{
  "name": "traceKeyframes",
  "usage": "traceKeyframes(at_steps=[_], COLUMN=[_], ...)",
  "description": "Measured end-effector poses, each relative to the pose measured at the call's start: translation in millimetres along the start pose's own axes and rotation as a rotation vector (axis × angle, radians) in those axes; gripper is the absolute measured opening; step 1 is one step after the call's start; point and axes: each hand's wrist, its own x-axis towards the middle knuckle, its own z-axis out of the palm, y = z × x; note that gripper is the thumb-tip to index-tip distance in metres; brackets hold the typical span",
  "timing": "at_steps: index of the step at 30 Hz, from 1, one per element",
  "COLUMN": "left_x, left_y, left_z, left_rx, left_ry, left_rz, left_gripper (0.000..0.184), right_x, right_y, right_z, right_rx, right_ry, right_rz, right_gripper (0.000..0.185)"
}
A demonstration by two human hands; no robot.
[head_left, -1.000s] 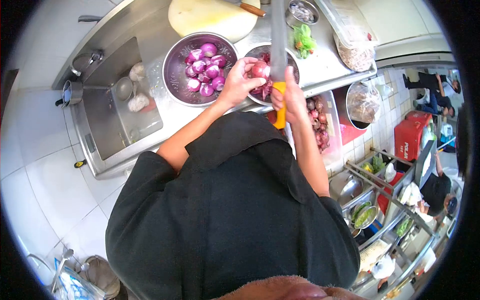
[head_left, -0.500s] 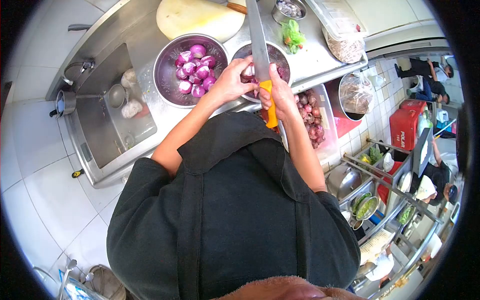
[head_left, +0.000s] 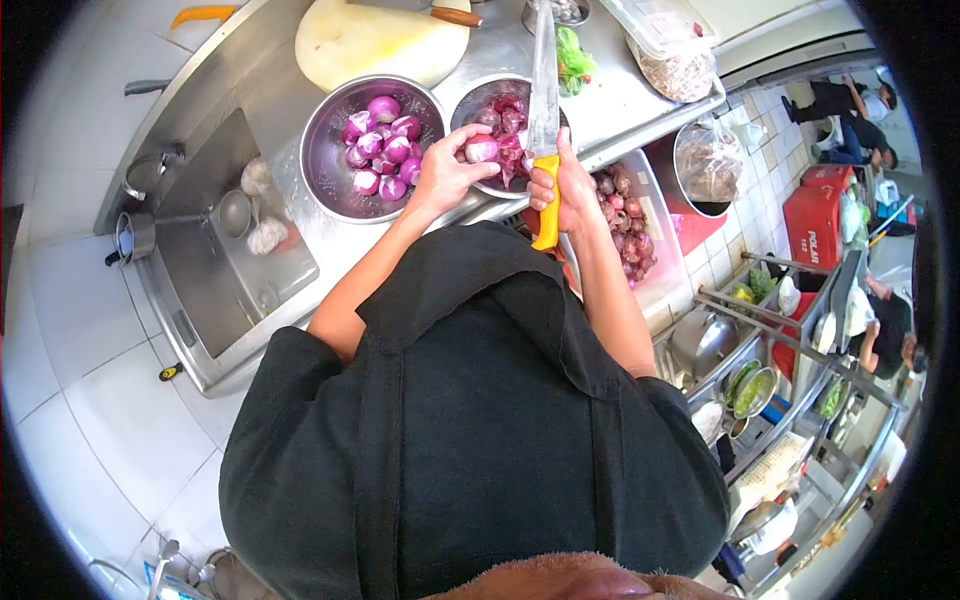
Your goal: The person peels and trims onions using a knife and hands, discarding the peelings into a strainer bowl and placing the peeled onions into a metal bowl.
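Between the thumb and fingers of my left hand (head_left: 447, 170) is a partly peeled red onion (head_left: 481, 149), held over the near left side of a metal colander (head_left: 466, 97). Dark red onion skins (head_left: 514, 128) and unpeeled onions lie in that colander. My right hand (head_left: 566, 192) is closed round the yellow handle of a large knife (head_left: 545, 95), whose blade points away from me, apart from the onion. To the left, peeled onions (head_left: 385, 150) fill part of another colander (head_left: 313, 180). Unpeeled red onions (head_left: 628, 235) sit in a plastic tub (head_left: 660, 240) below my right hand.
A sink (head_left: 205, 290) with pale bundles and a small bowl is at left. Farther back lie a pale cutting board (head_left: 375, 45) and green leaves (head_left: 573, 62). A bagged bucket (head_left: 690, 165) stands right. People and a metal rack (head_left: 760, 320) are farther right.
The knife blade has moved from beside the onion to the right, away from it. My left hand has turned and shows the onion more fully.
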Motion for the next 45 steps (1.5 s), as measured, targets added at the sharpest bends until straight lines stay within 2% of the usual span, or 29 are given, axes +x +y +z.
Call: traceKeyframes(at_steps=[3,6,9,12,17,20,21,27,33,36,37,40,41,42,44,45], left_x=[-2,-6,-2,0,5,7,7,8,4,0,2,-1,-7,-13,-18,-18], left_y=[5,8,1,3,16,24,25,20,24,9,3,-7,-9,-12,-8,-2], left_z=[-4,-6,-10,-11,-13,-9,-7,-7,5,17,17,23,29,30,31,28], left_rx=[-0.227,-0.616,-0.692,-0.711,-0.749,-0.654,-0.606,-0.454,-0.469,-0.517,-0.459,-0.456,-0.326,-0.183,-0.346,-0.395], left_ry=[-0.054,-0.102,-0.148,-0.104,0.012,0.082,0.112,0.189,0.172,0.139,0.135,0.133,0.145,0.119,-0.015,-0.032], left_rz=[0.015,-0.019,-0.063,-0.115,-0.112,-0.071,-0.062,-0.153,-0.164,-0.14,-0.097,-0.103,-0.079,-0.098,-0.112,-0.154], left_gripper=[0.053,0.05,0.05,0.049,0.043,0.038,0.032,0.028,0.023,0.023,0.028,0.034,0.039,0.043,0.05,0.049], right_x=[3,0,-13,-17,-27,-34,-35,-38,-42,-43,-34,-14,-12,0,28,17], right_y=[2,0,-4,8,31,38,42,52,49,32,36,34,30,28,29,23], right_z=[-8,-11,5,8,13,21,19,14,21,43,40,39,40,32,10,20], right_rx=[-0.001,-0.079,-0.417,-0.866,-1.087,-1.214,-1.243,-1.295,-1.308,-1.292,-1.259,-1.179,-1.15,-1.104,-1.011,-0.932], right_ry=[0.059,0.147,0.285,0.278,0.295,0.336,0.341,0.349,0.371,0.361,0.366,0.32,0.31,0.322,0.34,0.349], right_rz=[-0.015,-0.037,-0.067,-0.426,-0.635,-0.588,-0.66,-0.618,-0.621,-0.442,-0.549,-0.616,-0.547,-0.567,-0.606,-0.558], right_gripper=[0.07,0.065,0.059,0.063,0.056,0.057,0.056,0.055,0.056,0.053,0.05,0.057,0.056,0.055,0.055,0.056])
